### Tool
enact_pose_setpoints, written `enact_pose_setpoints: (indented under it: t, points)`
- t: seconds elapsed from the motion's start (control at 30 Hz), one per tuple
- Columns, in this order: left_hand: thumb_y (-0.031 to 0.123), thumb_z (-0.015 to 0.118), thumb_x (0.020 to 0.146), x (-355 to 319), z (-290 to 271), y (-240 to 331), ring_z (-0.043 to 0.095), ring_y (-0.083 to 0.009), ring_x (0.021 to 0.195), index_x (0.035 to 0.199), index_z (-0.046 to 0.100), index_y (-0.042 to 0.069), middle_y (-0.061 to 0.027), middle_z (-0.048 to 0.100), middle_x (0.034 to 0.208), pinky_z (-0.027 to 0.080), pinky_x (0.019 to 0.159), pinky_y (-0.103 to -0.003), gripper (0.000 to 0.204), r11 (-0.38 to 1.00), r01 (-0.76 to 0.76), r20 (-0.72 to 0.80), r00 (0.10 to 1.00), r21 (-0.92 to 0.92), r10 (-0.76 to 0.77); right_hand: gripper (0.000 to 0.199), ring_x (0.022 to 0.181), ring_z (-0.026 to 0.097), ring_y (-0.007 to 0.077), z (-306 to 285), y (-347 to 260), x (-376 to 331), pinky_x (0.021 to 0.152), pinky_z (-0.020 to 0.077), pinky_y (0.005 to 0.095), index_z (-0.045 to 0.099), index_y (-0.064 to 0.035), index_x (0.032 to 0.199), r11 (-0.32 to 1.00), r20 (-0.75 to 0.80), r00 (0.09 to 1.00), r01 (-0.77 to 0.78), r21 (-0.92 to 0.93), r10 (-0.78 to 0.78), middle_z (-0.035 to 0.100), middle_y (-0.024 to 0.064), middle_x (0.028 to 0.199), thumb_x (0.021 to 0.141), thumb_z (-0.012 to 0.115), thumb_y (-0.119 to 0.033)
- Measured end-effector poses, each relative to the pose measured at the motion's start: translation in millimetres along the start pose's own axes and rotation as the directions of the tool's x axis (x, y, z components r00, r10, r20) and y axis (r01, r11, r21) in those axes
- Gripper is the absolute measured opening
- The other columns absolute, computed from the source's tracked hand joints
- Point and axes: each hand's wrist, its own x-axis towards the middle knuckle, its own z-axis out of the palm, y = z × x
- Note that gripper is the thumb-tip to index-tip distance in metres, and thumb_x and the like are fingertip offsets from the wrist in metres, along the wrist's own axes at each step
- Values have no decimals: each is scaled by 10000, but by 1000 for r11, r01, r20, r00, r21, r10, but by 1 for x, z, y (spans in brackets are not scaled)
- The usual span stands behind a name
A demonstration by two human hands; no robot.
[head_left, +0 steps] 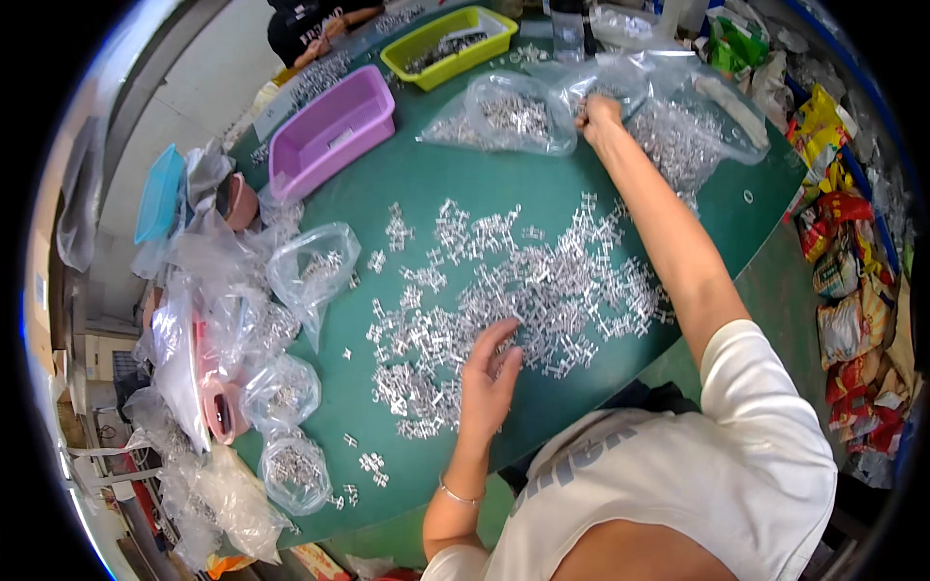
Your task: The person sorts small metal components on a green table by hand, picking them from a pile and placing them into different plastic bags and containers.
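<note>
Small silver metal parts [542, 290] lie in a wide, loose pile on the green table [387, 203]. My left hand [491, 380] rests at the near edge of this pile, thumb and fingers apart, holding nothing that shows. My right arm stretches far across the table, and my right hand [603, 114] is at a clear plastic bag [620, 82] near the back. Its fingers are curled together there; what lies between them is hidden. Beside it on the left is a clear bag of silver parts [518, 114], and on the right a larger filled bag [678, 140].
A purple bin [334, 136] and a yellow-green bin [450, 44] stand at the far left and back. Several clear bags of parts [291, 470] line the left edge. Another person [310, 29] works at the back left. Colourful packages [857, 290] are heaped beyond the right edge.
</note>
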Motion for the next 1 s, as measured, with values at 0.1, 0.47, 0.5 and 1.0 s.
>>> enact_pose_setpoints:
  t: [0.1,0.47,0.5,1.0]
  points:
    - [-32,508,837,-14,-9,-8,484,-186,1093,1157,489,-23,-113,466,1201,436,879,-274,321,1000,19,-73,997,16,-17,184,441,339,130,-18,11,-73,392,278,277,529,8,971,976,227,956,206,-75,-185,460,62,682,844,419,-68]
    - [-27,510,836,-13,-7,-10,491,-189,1089,1144,501,-24,-111,485,1181,441,856,-260,308,996,72,-57,996,57,-69,300,759,431,166,-100,-177,-120,709,381,263,497,-56,1077,-109,829,295,915,-388,-475,403,43,827,788,421,-92]
    - [-21,511,836,-12,-6,-9,504,-189,1064,1131,506,-23,-109,490,1182,447,839,-261,295,995,41,-58,998,96,-35,274,894,462,218,-109,-185,-103,809,371,306,475,-28,1118,-281,868,368,840,-464,-333,454,91,877,861,417,-103]
    - [120,637,754,1,-1,-23,324,-326,1220,1097,517,54,-113,399,1264,198,989,-577,369,381,-54,-34,974,923,223,439,1102,426,278,-136,27,-187,918,341,390,533,-76,1086,35,989,143,989,-144,33,488,87,1156,677,685,-124]
